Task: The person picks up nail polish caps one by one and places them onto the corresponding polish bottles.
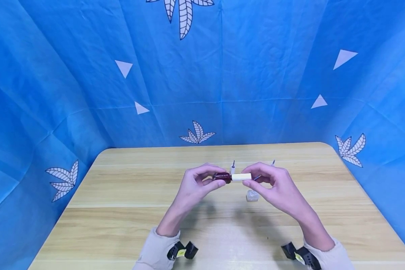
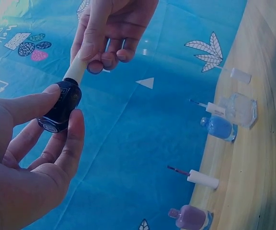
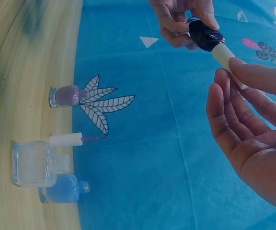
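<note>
A person's two bare hands meet above a pale wood-grain table (image 1: pixel 138 197), both forearms angled inward from cream-coloured sleeves (image 1: pixel 156 247). The left hand (image 1: pixel 196 184) grips a dark red, glossy nail polish bottle (image 1: pixel 221 177) between thumb and fingers, holding it sideways in the air. Opposite, the right hand (image 1: pixel 276 186) pinches an off-white cylindrical cap (image 1: pixel 241 177) between thumb and fingertips, its remaining fingers bent. The cap lines up with the bottle and meets its neck; whether it is fully seated cannot be told. On the table stand a square-sided clear glass bottle (image 3: pixel 32 164), a small blue polish bottle (image 2: pixel 221 129), a small purple polish bottle (image 2: pixel 191 218) and white brush caps (image 2: pixel 204 179), their bristles pointing up.
</note>
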The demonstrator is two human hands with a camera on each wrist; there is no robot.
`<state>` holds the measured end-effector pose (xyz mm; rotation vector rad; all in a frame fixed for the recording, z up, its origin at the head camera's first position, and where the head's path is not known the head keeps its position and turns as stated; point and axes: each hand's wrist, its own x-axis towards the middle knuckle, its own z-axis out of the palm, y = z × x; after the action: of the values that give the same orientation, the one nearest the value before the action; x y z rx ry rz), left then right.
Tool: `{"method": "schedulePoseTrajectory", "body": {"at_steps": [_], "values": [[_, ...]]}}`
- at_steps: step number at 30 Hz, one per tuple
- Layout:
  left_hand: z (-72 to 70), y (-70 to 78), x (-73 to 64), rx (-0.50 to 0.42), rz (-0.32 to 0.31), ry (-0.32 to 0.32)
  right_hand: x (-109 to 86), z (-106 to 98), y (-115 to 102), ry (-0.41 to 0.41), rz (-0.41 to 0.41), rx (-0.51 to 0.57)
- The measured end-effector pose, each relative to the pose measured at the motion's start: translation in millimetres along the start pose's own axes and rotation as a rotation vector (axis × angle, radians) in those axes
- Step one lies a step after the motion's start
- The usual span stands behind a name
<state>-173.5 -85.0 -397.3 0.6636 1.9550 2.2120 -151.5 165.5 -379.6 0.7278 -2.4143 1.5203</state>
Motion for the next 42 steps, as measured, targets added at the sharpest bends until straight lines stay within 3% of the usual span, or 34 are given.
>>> {"method": "schedulePoseTrajectory", "body": {"at_steps": [16,22,31,42], "values": [[1.8,0.6,-0.3,-0.034,0.008,-0.009,-0.9,0.4,-2.2,-0.02,0.025,-0.036],[3.2,1.2,0.0,-0.032,0.015,-0.014,-1.9,1.1,-0.7,-0.018,-0.002,-0.035],[1.0,0.6,-0.3,-0.008,0.006,0.002,-1.2,0.1,0.5,-0.003,0.026,-0.053],[-0.4,1.3,-0.2,-0.003,0.005,-0.001,0.7,-0.4,0.0,-0.004,-0.12,-0.012]]}}
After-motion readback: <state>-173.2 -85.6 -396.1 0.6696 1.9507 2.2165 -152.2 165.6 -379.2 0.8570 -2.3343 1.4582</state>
